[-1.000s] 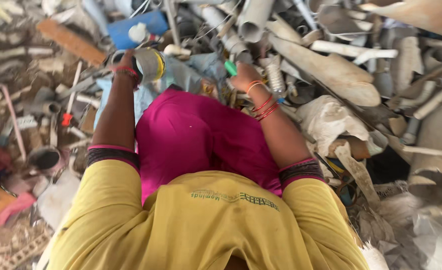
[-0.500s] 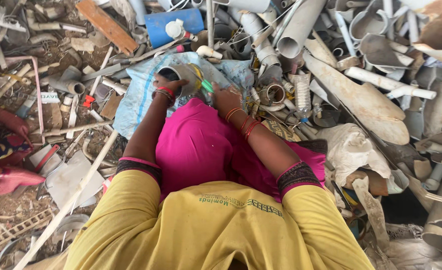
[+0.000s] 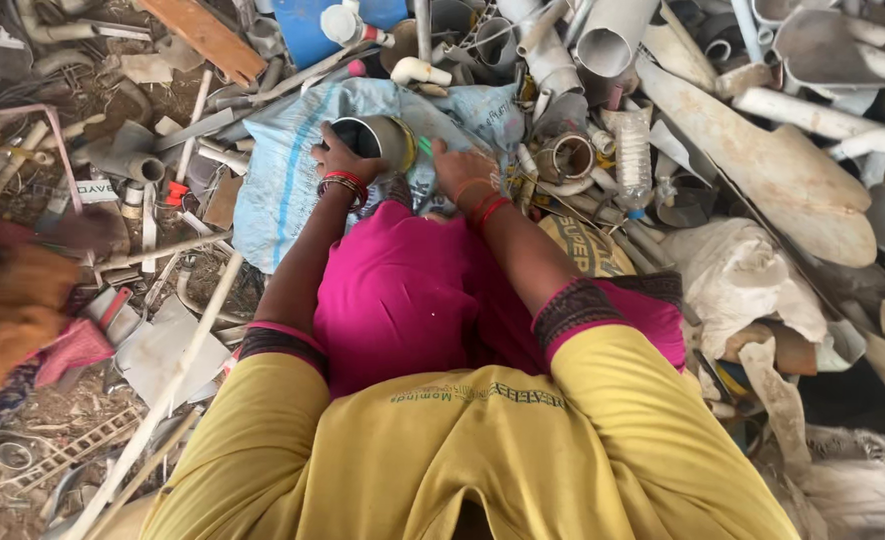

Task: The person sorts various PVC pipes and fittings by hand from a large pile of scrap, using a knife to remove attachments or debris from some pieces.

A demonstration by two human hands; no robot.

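Both hands have come lower and closer together than half a second ago, onto a short grey pipe piece.

Grey pipes, a blue container and a clear bottle crowd around the pale blue sack beneath it. Its dark open end faces up, with a yellow-green band. Left hand fingers curl around its rim; right hand presses its side, fingers bent.

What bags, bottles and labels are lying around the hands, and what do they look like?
Woven sack: spread under the hands, pale blue with a darker stripe.
Plastic bottle: right of the right hand, clear, crumpled, lying down.
Printed sack: beside the right forearm, tan with dark print.
Paper label: far left, small white strip.
Pipe piece: in the left hand, short, grey.
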